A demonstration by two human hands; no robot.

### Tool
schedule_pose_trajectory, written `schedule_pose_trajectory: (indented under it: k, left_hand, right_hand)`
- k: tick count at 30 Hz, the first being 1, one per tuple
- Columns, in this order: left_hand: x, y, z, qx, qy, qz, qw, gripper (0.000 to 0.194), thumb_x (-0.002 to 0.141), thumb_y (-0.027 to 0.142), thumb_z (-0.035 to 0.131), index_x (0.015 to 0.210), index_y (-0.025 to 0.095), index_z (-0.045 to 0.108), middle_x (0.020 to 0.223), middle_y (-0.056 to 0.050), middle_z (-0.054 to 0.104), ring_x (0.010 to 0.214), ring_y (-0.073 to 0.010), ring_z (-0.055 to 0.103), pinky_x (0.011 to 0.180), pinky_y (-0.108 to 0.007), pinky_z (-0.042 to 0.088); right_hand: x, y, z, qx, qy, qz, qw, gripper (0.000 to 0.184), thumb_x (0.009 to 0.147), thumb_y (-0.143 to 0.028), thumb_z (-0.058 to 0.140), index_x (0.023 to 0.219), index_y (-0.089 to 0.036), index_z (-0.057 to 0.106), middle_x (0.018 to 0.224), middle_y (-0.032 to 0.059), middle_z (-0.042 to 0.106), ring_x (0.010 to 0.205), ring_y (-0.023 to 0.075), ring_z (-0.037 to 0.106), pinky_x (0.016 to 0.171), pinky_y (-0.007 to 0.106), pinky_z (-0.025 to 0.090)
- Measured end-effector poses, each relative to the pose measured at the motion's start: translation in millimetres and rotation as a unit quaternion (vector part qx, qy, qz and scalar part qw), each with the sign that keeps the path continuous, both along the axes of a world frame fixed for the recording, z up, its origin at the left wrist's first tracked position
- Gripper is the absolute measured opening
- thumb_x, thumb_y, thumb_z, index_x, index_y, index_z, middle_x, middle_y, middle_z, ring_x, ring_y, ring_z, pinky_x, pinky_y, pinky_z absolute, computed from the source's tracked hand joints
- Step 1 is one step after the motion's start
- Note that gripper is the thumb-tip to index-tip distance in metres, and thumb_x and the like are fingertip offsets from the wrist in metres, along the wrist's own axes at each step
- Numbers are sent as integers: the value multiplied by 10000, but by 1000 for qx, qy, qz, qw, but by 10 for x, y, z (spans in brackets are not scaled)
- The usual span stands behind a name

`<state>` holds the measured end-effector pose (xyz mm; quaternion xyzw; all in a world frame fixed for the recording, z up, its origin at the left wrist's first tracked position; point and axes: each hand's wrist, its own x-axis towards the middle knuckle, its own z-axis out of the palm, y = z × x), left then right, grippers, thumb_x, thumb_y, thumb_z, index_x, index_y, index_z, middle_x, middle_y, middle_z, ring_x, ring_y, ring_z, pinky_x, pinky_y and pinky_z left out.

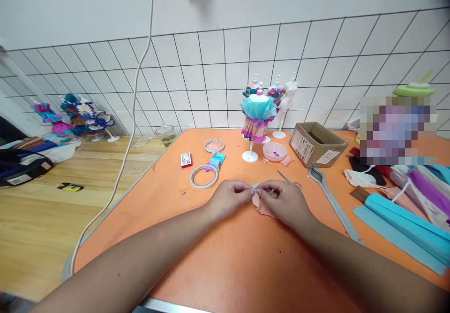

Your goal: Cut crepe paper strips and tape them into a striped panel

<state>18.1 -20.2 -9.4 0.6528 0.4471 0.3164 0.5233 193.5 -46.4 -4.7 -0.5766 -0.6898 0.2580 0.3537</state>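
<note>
Roughly at ten o'clock from the pink piece (260,205), a red-and-white box (186,159) and a white ring (192,177) lie on the orange bench (211,256). The left hand (228,196) pinches the piece's upper end; the dressed mannequin (259,111) stands at twelve. The right hand (288,203) pinches it too. A cardboard box (318,151) sits at one, turquoise material (404,219) at three.

the bare near stretch of the orange tabletop (218,271) leaves room between the left forearm (140,252) and right forearm (355,252); beyond, the dressed mannequin (259,113), pink bowl (274,157) and cardboard box (312,151) block the way, while the grey strip (335,202) and turquoise cloth (408,221) obstruct the right
</note>
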Motion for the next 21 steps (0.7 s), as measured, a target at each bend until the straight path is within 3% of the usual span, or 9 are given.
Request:
schedule_pose_trajectory:
  k: [11, 21]
  left_hand:
    - [-24, 23, -25, -12, -5, 11, 1000, 214, 745, 304, 616, 814, 130, 722, 761, -33, 684, 715, -138, 582, 672, -224, 438]
    - [-41, 33, -30, -13, 1, -22, 1000, 251, 768, 336, 601, 855, 148, 742, 837, -32, 719, 784, -157, 618, 711, -222, 443]
  right_hand:
    - [-3, 4, -29, -5, 39, 27, 999, 198, 798, -292, 557, 862, -278, 744, 875, -11, 731, 829, 175, 659, 718, 272, 489]
    - [12, 18, -17, -27, 40, 32, 998, 201, 806, -286, 553, 870, -289, 743, 881, -21, 732, 845, 171, 659, 732, 270, 483]
